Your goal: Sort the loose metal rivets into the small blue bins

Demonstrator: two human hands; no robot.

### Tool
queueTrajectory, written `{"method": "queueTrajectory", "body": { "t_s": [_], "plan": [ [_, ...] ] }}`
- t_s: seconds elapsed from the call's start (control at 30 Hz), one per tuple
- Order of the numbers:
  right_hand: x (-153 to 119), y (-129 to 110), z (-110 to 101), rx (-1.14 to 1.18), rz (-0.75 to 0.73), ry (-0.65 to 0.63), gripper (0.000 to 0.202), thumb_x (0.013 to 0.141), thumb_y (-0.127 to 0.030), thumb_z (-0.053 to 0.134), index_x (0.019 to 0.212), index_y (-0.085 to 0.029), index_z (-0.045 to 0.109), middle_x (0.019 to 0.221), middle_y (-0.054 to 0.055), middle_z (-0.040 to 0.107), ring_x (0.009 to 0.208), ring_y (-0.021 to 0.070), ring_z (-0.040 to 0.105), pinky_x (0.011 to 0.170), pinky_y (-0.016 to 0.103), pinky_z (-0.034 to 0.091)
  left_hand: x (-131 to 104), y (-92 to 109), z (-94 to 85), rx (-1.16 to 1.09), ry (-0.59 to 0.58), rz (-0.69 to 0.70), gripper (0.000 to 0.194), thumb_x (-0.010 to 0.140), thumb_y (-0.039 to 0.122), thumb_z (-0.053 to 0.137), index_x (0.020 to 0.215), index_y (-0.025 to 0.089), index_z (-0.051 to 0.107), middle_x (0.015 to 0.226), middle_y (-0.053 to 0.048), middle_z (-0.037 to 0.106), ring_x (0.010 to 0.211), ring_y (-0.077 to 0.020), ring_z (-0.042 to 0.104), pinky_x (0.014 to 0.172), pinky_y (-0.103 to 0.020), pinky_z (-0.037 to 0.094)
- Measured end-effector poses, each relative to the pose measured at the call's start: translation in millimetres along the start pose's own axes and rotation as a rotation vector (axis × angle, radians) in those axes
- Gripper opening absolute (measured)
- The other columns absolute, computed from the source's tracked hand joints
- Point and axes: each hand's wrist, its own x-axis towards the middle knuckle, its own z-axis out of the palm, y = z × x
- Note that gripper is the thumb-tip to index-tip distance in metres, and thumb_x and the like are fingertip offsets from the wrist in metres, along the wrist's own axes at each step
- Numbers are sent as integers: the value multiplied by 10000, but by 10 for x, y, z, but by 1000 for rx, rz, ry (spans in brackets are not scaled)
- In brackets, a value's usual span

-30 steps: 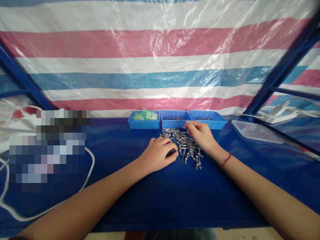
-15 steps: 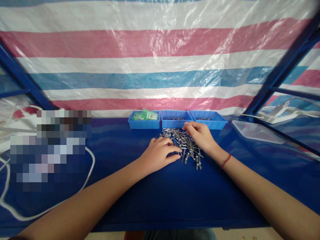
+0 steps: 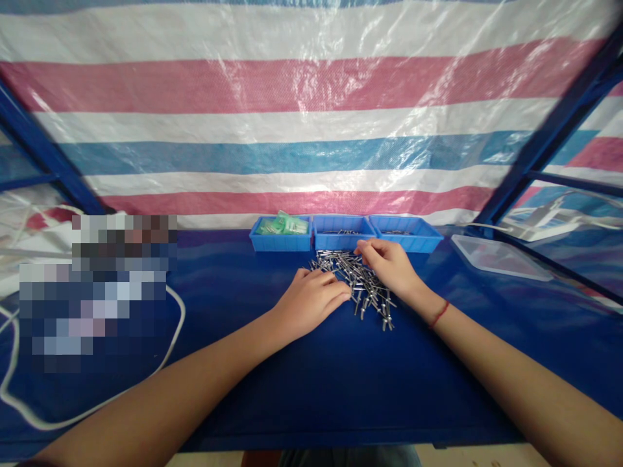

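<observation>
A loose pile of silvery blind rivets (image 3: 363, 282) lies on the blue tabletop. At its left side, my left hand (image 3: 314, 298) rests low, with thumb and forefinger drawn together at the rivets. Whatever sits between those fingertips is hidden. My right hand (image 3: 389, 263) hovers over the pile's far right side, its fingers curled into a pinch near the front of the middle blue bin (image 3: 338, 241). I cannot make out what this pinch holds. A few rivets lie inside the middle bin and the right blue bin (image 3: 409, 242).
Green-and-clear packets (image 3: 285, 225) fill the left blue bin (image 3: 281, 242). A translucent lid-like tray (image 3: 501, 257) lies at the right. On the left, a white cable (image 3: 181, 318) loops across the table beside a blurred-out area. A striped sheet (image 3: 302, 155) hangs behind.
My left thumb and forefinger, apart before, have closed together at the pile's edge. The right hand has hardly moved.
</observation>
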Motion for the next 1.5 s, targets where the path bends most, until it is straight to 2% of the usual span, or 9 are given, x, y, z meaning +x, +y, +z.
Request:
{"method": "queueTrajectory", "body": {
  "t_s": [0.2,0.3,0.4,0.5,0.63,0.87,1.13,1.3,1.5],
  "plan": [
    [-34,-81,3,38,-40,-57,337,831,-407,481,639,-156,600,543,-16,513,531,112,455,535,253,351,20,-8,0,-26,84,-29,222,944,296,403,958,220,611,887,-17,626,848,-165,594,744,-291,372],
    [-79,-187,0,205,-88,-250,243,804,-358,524,706,-163,630,669,4,605,608,121,520,587,251,405,24,-7,-15,-107,168,-58,202,953,251,368,955,206,566,909,-15,651,839,-160,610,732,-278,388],
    [-132,-279,7,314,-121,-458,185,795,-320,551,832,-177,663,802,22,646,687,131,563,632,264,442,17,-9,-30,-227,295,-118,188,955,224,341,939,198,526,827,-3,646,756,-140,606,705,-258,407],
    [-162,-311,21,333,-105,-509,163,785,-301,583,847,-175,665,792,20,632,666,126,553,609,264,439,15,-15,-44,-357,388,-178,178,957,224,319,960,189,494,766,5,626,667,-114,585,675,-237,426],
    [-151,-303,21,376,-24,-489,181,781,-336,602,783,-163,655,710,5,604,610,106,524,578,251,422,30,-33,-50,-476,424,-231,183,958,242,308,943,184,481,763,4,616,604,-92,561,656,-226,441],
    [-99,-313,-2,444,15,-312,255,746,-412,637,708,-160,629,655,-9,585,570,91,500,573,243,418,38,-105,9,-481,382,-235,186,952,255,325,991,184,491,826,-13,606,656,-104,571,682,-246,456],
    [-112,-305,18,398,-87,-266,208,760,-358,639,682,-166,633,635,-12,601,586,100,522,595,257,429,49,-93,42,-457,320,-202,147,879,300,497,946,189,567,830,-7,638,714,-128,591,659,-235,452],
    [-141,-296,60,439,-128,-254,143,765,-324,648,775,-182,653,757,18,679,694,133,608,654,279,476,55,-108,36,-481,285,-241,191,912,298,428,911,180,579,784,-10,632,708,-134,599,651,-240,449],
    [-152,-324,72,467,-135,-223,140,753,-321,664,783,-186,644,722,14,680,663,135,617,613,279,480,47,-114,42,-482,267,-232,249,935,324,370,887,173,562,762,-9,607,666,-126,574,638,-247,437]
  ]
}}
